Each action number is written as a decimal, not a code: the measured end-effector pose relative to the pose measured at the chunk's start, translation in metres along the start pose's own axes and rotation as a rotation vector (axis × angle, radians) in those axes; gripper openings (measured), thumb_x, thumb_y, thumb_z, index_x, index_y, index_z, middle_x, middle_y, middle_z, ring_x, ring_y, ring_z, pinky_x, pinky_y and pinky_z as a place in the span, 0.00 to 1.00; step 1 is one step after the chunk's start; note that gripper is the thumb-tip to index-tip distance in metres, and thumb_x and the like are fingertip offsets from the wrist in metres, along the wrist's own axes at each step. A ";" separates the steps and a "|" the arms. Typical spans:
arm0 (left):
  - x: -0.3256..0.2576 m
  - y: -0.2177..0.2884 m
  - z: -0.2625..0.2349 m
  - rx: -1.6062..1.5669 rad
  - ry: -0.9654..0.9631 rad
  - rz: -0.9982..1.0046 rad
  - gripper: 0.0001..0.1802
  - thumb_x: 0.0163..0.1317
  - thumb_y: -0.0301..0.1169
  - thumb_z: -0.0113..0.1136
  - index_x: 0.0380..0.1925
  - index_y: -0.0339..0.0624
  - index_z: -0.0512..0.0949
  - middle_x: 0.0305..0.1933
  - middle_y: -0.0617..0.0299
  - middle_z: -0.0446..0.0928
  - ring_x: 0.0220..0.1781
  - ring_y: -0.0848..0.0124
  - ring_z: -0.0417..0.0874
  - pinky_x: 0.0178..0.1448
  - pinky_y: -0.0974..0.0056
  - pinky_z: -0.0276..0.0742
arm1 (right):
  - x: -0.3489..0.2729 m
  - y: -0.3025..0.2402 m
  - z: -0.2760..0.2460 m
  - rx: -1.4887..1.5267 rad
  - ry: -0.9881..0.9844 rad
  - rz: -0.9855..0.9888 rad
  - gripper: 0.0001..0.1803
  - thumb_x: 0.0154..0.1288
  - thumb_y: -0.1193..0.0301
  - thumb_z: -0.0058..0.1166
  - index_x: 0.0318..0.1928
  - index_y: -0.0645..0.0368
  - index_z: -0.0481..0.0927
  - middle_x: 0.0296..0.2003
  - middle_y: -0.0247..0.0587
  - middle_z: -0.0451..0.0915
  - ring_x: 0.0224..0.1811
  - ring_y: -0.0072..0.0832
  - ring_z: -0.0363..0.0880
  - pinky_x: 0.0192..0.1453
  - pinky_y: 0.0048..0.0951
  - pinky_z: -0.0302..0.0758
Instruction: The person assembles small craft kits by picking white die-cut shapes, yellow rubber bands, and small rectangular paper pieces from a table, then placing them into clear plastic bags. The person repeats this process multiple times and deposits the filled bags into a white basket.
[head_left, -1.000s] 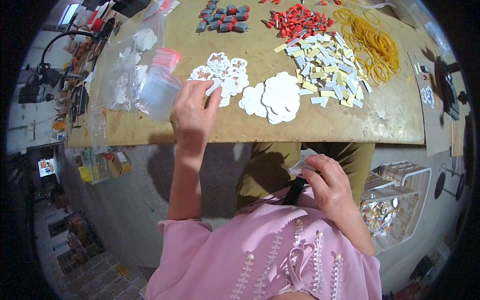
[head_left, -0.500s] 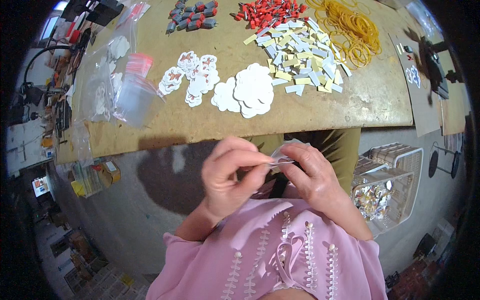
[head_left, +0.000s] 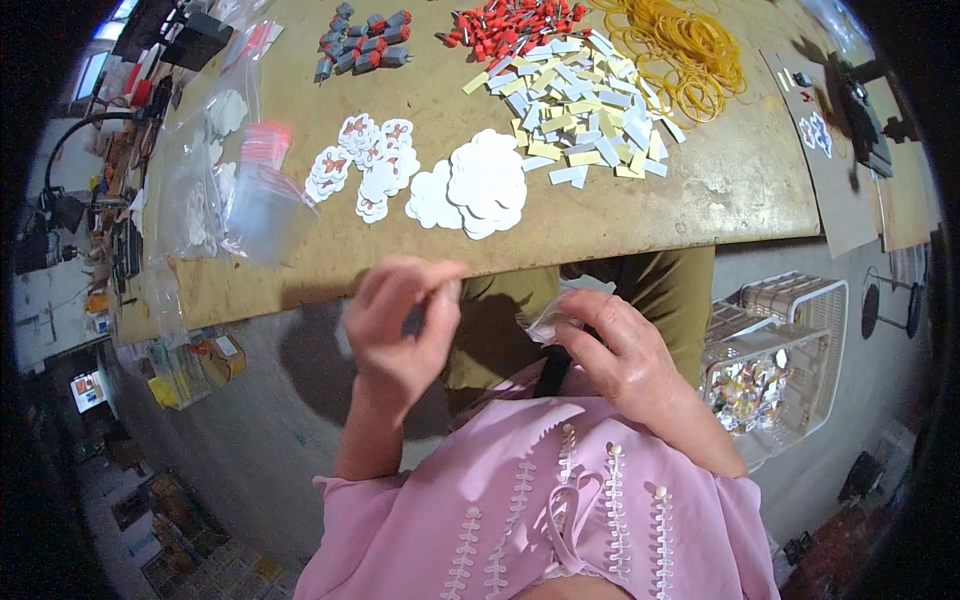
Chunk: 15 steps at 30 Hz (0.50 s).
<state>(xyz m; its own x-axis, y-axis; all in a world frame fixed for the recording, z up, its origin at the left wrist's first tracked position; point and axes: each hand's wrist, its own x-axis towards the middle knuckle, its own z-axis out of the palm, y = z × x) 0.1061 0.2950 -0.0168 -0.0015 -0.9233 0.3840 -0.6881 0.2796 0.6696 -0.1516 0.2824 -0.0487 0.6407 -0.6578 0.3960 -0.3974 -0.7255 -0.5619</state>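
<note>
My right hand [head_left: 620,345] is closed on a small clear plastic bag [head_left: 545,325], held over my lap just off the table's front edge. My left hand [head_left: 395,320], slightly blurred, hovers near that edge, apart from the bag. Its thumb and forefinger come together in a pinch; anything between them is too small to make out. On the table beyond lie stacked white scalloped cards [head_left: 485,185] and, left of them, cut-out cards with a reddish-brown figure [head_left: 385,165]. A stack of clear zip bags with red tops [head_left: 262,205] lies further left.
Yellow and grey-white strips [head_left: 590,115] are heaped behind the cards. Farther back are red small parts [head_left: 515,25], grey-and-red pieces [head_left: 362,42] and yellow rubber bands [head_left: 685,55]. A white plastic basket [head_left: 820,340] with shiny packets stands on the floor at right.
My left hand has left the bag and moved left and slightly forward. The right hand keeps the bag nearly where it was. The view has shifted slightly.
</note>
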 end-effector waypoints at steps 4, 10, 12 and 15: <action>0.033 -0.022 -0.011 0.100 -0.010 0.040 0.11 0.61 0.15 0.67 0.43 0.39 0.86 0.38 0.55 0.83 0.37 0.61 0.85 0.41 0.61 0.81 | 0.001 -0.001 0.000 -0.054 -0.011 -0.027 0.16 0.54 0.74 0.62 0.44 0.65 0.83 0.50 0.48 0.82 0.57 0.44 0.83 0.59 0.42 0.83; 0.118 -0.074 -0.014 0.341 -0.023 0.047 0.14 0.67 0.21 0.64 0.53 0.37 0.84 0.47 0.54 0.83 0.37 0.67 0.82 0.42 0.64 0.80 | -0.004 -0.003 0.000 -0.046 -0.036 0.027 0.14 0.55 0.73 0.62 0.44 0.62 0.83 0.45 0.43 0.80 0.53 0.41 0.82 0.57 0.41 0.81; 0.148 -0.101 -0.007 0.289 -0.019 0.120 0.16 0.68 0.23 0.63 0.56 0.39 0.83 0.51 0.52 0.83 0.42 0.61 0.85 0.48 0.60 0.83 | -0.009 -0.002 0.003 -0.060 -0.029 0.028 0.14 0.55 0.74 0.62 0.44 0.62 0.83 0.46 0.44 0.80 0.54 0.41 0.82 0.57 0.41 0.81; 0.178 -0.131 0.002 0.410 -0.077 0.222 0.18 0.68 0.23 0.63 0.57 0.41 0.82 0.54 0.50 0.82 0.50 0.53 0.87 0.56 0.53 0.84 | -0.010 0.000 0.001 -0.072 -0.024 0.034 0.14 0.56 0.74 0.61 0.45 0.62 0.82 0.47 0.45 0.80 0.55 0.43 0.82 0.58 0.41 0.81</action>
<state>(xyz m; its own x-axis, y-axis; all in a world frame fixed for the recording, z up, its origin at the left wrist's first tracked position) 0.1948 0.0937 -0.0375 -0.2237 -0.8741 0.4311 -0.8948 0.3595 0.2647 -0.1576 0.2896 -0.0529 0.6411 -0.6779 0.3598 -0.4646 -0.7160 -0.5211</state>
